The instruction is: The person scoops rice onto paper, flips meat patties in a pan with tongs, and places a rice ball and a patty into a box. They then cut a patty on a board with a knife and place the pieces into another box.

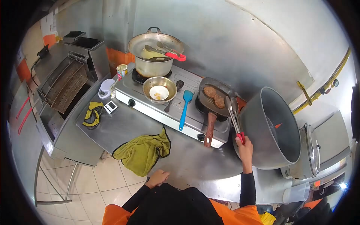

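Note:
My right hand (245, 147) is closed round the red handle of metal tongs (234, 120), whose tips point up beside the grill pan's right edge. Brown patties (214, 96) lie in the dark square grill pan (204, 85), which rests on the stove's right burner with its wooden handle (210, 129) toward me. My left hand (157, 177) is curled near the counter's front edge, close to my body, and its fingers are partly hidden. Just beyond it, a green cloth (144, 152) hangs over that edge. A blue spatula (185, 110) lies across the stove (157, 112).
A large grey pot (258, 131) stands right of the stove. At the back left is a lidded pot (153, 67) with red-handled tongs (175, 55) on top. A steel bowl (147, 92), white timer (111, 107), scale (106, 88) and fryer (65, 84) are further left.

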`<act>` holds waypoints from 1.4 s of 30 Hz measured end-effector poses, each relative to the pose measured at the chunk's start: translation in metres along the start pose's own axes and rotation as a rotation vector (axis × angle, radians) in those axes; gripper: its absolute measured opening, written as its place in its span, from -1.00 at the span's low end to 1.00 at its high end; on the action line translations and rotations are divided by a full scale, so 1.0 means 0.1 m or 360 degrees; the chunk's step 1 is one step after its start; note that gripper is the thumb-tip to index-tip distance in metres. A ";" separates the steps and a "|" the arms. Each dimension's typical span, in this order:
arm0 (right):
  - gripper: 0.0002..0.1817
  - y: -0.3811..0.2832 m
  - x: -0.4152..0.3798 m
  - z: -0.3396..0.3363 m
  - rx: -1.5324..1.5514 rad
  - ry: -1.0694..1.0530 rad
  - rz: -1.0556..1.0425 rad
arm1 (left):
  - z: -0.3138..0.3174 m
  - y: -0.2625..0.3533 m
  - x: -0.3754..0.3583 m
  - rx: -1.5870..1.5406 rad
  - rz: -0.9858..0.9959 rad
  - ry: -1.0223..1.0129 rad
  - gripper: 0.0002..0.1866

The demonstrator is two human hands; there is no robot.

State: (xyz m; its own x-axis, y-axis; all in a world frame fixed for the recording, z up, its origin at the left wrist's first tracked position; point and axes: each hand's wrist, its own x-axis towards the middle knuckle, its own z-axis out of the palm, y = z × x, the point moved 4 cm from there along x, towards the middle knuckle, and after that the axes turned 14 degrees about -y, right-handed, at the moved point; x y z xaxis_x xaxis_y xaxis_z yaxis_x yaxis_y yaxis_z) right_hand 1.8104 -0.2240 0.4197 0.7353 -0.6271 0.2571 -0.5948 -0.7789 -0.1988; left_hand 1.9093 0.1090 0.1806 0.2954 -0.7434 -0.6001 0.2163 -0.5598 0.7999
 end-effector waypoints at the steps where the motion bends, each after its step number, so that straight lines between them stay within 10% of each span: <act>1: -0.64 0.10 -0.03 0.12 0.0643 -0.0248 0.0224 | 0.01 0.00 0.03 -0.0107 -0.0073 -0.0064 -0.58; 6: -0.61 0.11 -0.24 0.41 0.1945 -0.0672 0.0558 | 0.09 1.20 0.29 -0.0388 0.0518 -0.0400 -0.39; 8: -0.62 0.13 -0.23 0.40 0.1759 -0.0677 0.0619 | 0.19 1.80 0.40 -0.0730 0.0494 -0.0584 -0.35; 10: -0.62 -0.20 -0.18 0.02 -0.0326 0.0034 0.0119 | 0.31 2.22 0.51 -0.0912 0.0480 -0.0678 -0.34; 15: -0.72 -0.54 0.27 -0.18 -0.0669 -0.0180 0.0150 | 0.34 2.45 0.98 -0.1286 0.0710 -0.0632 -0.56; 42: -0.62 -0.42 0.41 -0.55 -0.0360 -0.0098 0.0133 | 0.32 2.58 1.03 -0.1597 0.0709 -0.0802 -0.73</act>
State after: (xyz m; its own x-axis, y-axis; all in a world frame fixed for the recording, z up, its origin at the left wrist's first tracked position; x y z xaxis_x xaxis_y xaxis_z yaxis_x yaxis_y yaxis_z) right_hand 1.8472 -0.2169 0.4909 0.6947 -0.6939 0.1894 -0.7069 -0.7073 0.0014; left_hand 1.9662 -0.1237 0.3253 0.1803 -0.9833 -0.0262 0.8801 0.1494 0.4506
